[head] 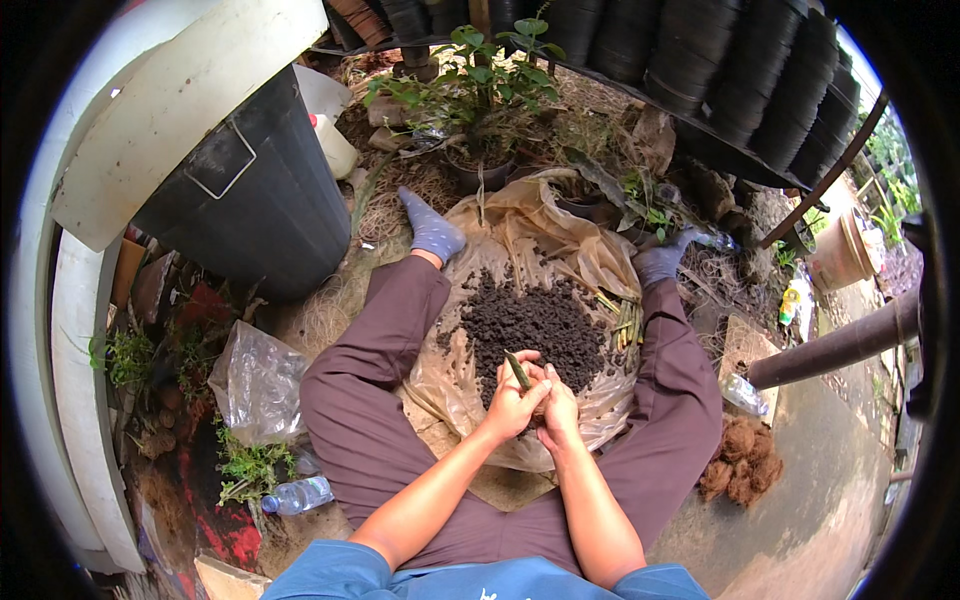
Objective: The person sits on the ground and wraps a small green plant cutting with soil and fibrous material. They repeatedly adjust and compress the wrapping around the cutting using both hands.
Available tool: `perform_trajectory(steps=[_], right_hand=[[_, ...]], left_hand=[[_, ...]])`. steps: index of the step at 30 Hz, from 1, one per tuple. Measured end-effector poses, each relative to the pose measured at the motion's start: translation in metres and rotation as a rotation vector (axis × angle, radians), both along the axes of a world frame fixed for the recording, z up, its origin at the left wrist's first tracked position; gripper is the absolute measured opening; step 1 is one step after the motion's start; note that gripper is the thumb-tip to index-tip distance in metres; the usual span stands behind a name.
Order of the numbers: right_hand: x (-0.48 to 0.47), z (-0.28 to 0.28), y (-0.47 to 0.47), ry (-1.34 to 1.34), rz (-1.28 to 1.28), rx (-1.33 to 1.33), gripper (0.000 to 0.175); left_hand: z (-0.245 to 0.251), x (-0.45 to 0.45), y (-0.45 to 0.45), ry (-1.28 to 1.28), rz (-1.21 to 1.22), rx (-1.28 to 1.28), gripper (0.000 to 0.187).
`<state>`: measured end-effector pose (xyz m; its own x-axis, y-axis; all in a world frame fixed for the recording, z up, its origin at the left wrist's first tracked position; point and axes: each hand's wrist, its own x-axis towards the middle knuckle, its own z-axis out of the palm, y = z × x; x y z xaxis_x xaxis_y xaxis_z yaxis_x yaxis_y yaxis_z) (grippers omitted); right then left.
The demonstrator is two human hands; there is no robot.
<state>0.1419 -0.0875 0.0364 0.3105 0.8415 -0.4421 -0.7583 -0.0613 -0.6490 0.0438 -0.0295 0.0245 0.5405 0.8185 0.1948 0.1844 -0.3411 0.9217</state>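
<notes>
A short green plant cutting [517, 370] points up and away from me between my hands. My left hand [516, 401] closes around it, thumb laid along the stem. Pressed up against it, my right hand [560, 411] grips around the lower end, which the fingers hide. A bit of something brown shows under the palms, too covered to name. Both hands are over the near edge of a heap of dark crumbly soil [525, 315]. The soil lies on a spread, crumpled plastic sheet [465, 360] between my legs. Several green cut stems [628, 324] rest at the heap's right side.
Brown coconut fibre clumps [742, 461] lie right of my leg, near a plastic bottle [744, 395] and a pipe [832, 341]. Leftward are a black bin [255, 187], a clear plastic bag [259, 382], uprooted plants [251, 465] and another bottle [298, 496]. A potted plant [480, 90] stands ahead.
</notes>
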Motion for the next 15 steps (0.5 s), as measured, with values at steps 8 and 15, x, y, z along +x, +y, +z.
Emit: perform_trajectory(steps=[8,15], right_hand=[[-0.004,-0.003,0.003,-0.126,-0.016,-0.048,0.035],[-0.003,0.003,0.002,-0.168,-0.102,-0.041,0.036]], left_hand=[[0.008,0.006,-0.016,-0.183,0.347,-0.271,0.045],[0.011,0.022,-0.035,-0.673,0.269,-0.81,0.047]])
